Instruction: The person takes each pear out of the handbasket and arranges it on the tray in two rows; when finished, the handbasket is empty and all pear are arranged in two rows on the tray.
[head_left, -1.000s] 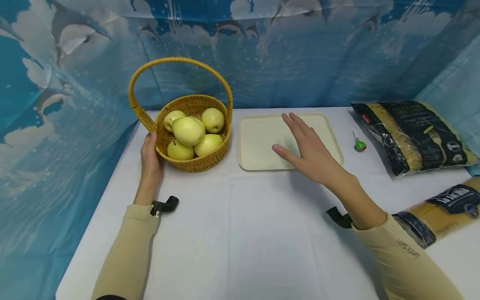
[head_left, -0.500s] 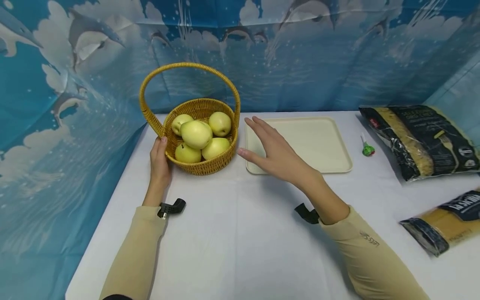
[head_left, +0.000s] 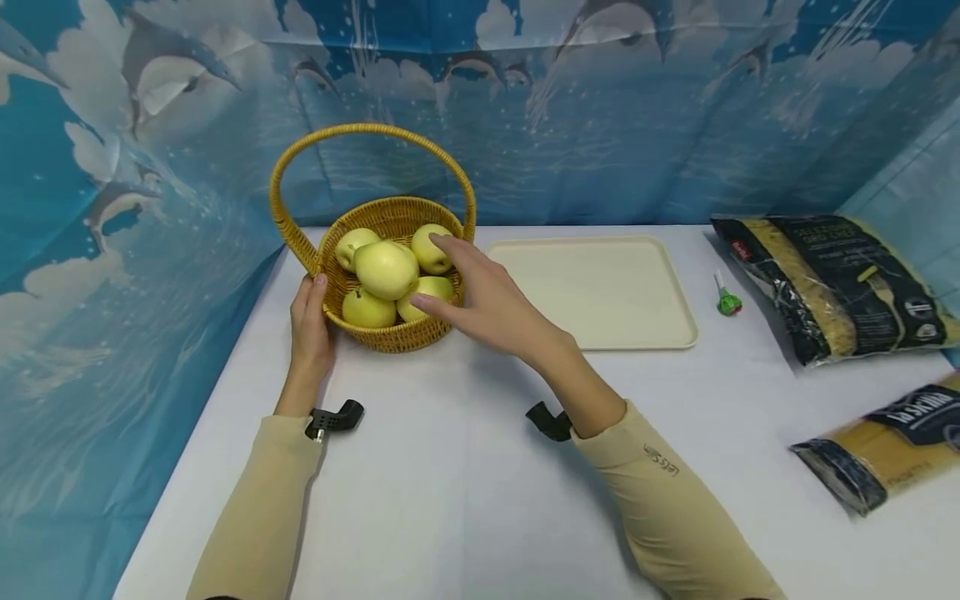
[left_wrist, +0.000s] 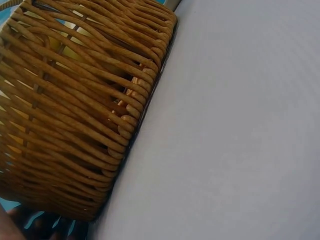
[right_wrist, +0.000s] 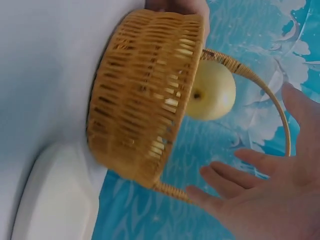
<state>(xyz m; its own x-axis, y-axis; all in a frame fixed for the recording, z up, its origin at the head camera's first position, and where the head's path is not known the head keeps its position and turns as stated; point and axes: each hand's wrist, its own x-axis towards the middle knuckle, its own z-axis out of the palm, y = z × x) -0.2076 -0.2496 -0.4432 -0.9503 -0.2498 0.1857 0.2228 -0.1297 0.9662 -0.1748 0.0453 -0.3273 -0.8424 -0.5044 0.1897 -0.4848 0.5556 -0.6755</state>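
A round wicker basket (head_left: 393,337) with a tall arched handle stands at the back left, holding several yellow-green apples (head_left: 386,269). My left hand (head_left: 309,333) holds its left side, thumb up by the foot of the handle; some of the fingers are hidden behind the weave. Over the basket's right rim hovers my right hand (head_left: 495,304), fingers spread and nothing in them. Its fingertips overlap the right-hand apples in the head view. In the right wrist view one apple (right_wrist: 214,92) shows above the rim, with a gap between it and the fingers (right_wrist: 220,179).
Right of the basket lies a cream tray (head_left: 600,292). Farther right are a lollipop in a green wrapper (head_left: 727,302), a black pasta bag (head_left: 847,283) and a spaghetti pack (head_left: 892,442). A blue dolphin-print curtain (head_left: 525,158) rises behind the white table.
My right hand has moved left from above the tray to the basket's right rim. The left hand stays at the basket's side, and the apples have not moved.
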